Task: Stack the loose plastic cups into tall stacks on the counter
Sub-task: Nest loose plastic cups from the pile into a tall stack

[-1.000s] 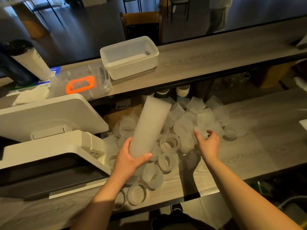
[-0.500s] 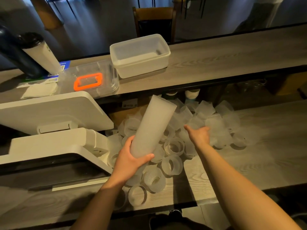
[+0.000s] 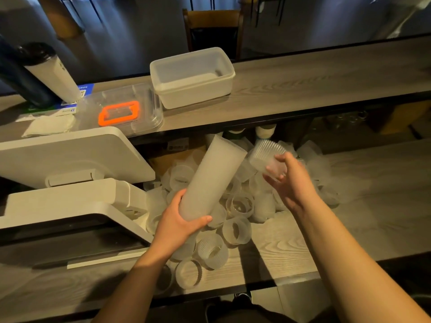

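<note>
Right now the left hand [image 3: 177, 223] grips the base of a tall stack of frosted plastic cups [image 3: 210, 180], tilted up and to the right above the counter [image 3: 349, 206]. Just beside its top rim, the right hand [image 3: 291, 183] holds a single ribbed cup [image 3: 268, 157] in curled fingers. Below both, loose cups [image 3: 235, 229] lie heaped on the counter beside a white register [image 3: 70, 201].

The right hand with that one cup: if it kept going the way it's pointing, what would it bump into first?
Probably the open top of the tall stack that the left hand grips. The right hand holds its cup beside that rim, aimed up and left toward it, though depth is hard to judge.
</note>
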Demonstrator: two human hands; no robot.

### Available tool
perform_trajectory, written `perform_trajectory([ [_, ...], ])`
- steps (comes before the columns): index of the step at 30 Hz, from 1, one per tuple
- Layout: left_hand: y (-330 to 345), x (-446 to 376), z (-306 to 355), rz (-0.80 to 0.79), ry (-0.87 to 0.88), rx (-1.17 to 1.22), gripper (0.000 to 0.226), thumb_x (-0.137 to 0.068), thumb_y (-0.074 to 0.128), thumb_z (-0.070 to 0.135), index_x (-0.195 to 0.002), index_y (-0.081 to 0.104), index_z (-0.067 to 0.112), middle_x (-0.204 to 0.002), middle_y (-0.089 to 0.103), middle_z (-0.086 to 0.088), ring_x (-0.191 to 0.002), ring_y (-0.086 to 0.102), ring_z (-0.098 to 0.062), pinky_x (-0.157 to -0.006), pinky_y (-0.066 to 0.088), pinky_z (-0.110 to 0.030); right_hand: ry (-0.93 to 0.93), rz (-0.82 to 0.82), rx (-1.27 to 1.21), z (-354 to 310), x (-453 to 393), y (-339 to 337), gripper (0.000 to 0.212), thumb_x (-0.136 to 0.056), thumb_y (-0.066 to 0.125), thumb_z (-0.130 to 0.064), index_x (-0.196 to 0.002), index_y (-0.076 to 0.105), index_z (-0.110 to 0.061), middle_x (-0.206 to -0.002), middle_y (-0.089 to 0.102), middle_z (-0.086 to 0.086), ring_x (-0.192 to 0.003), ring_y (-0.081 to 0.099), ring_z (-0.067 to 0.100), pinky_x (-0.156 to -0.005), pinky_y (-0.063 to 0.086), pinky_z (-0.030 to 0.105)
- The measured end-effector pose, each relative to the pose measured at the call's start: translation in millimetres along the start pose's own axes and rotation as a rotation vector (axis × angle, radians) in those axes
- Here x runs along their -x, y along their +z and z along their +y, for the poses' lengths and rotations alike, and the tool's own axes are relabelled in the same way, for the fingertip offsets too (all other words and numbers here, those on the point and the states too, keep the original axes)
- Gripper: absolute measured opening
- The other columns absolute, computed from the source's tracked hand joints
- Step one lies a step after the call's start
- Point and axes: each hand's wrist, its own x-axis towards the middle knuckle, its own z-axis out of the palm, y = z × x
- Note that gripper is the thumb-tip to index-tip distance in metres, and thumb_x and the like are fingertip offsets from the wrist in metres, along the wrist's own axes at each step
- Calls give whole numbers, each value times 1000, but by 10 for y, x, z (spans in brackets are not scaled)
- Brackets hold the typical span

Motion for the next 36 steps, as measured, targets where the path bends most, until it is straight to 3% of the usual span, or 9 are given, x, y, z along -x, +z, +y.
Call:
perform_trajectory([
  [3,7,-7,3,-10,19,-20,86,-64,89,46,-134,41,37,-123,51,14,-108,53,-5,-79,48,-26,-167,-107,83,-169,128,118,47,-90,64,-13,-134,49,-22,-130,50,5,-115,56,23,-96,56,45],
  [9,-63,-12,13,-24,69,-152,90,-60,88,53,-135,39,42,-124,50,16,-108,52,-7,-82,48,-29,-360,-138,378,-325,237,145,65,-64,72,-42,-127,55,-39,-133,51,2,-121,53,21,-102,51,44],
  [13,-71,29,21,-81,113,-215,91,-57,83,64,-134,36,50,-125,50,21,-109,53,-5,-86,51,-32,-360,-279,660,-310,221,167,66,-77,72,-36,-140,50,-33,-141,49,-1,-127,48,18,-91,45,26],
  [16,-54,60,31,-88,126,-210,89,-58,83,64,-131,34,53,-123,48,25,-109,52,-2,-87,51,-33,-369,-240,663,-262,226,218,60,-88,69,-29,-144,47,-30,-147,44,-3,-129,43,15,-85,39,22],
  [21,-47,63,48,-65,108,-186,92,-59,85,59,-136,36,45,-124,48,19,-109,51,-5,-87,51,-32,-327,-276,746,18,407,289,75,-86,53,-66,-150,36,-30,-148,33,-7,-127,39,9,-99,36,29],
  [24,-66,81,15,-73,89,-163,90,-59,88,54,-134,39,43,-122,48,20,-107,51,-3,-82,48,-28,-311,-335,745,101,443,255,74,-83,36,-74,-147,35,-38,-153,31,-9,-129,36,5,-105,32,29],
  [29,-12,106,-13,-60,-31,37,88,-58,88,55,-130,40,40,-121,51,14,-106,54,-6,-73,47,-23,-323,-97,628,274,112,-53,67,-94,53,-56,-152,33,-29,-143,42,-7,-128,42,10,-104,39,32],
  [32,-9,107,26,-50,-64,81,94,-51,84,63,-130,38,39,-120,51,12,-103,54,-5,-71,47,-21,-430,-11,1036,495,-116,-417,64,-91,67,-40,-147,41,-23,-144,47,0,-132,44,18,-107,41,38],
  [36,-27,114,44,-49,-66,89,93,-48,81,63,-127,38,39,-116,50,18,-100,54,-3,-69,45,-19,-513,-165,1746,720,-309,-760,87,-81,69,-53,-153,29,-24,-157,33,1,-146,22,25,-118,22,45],
])
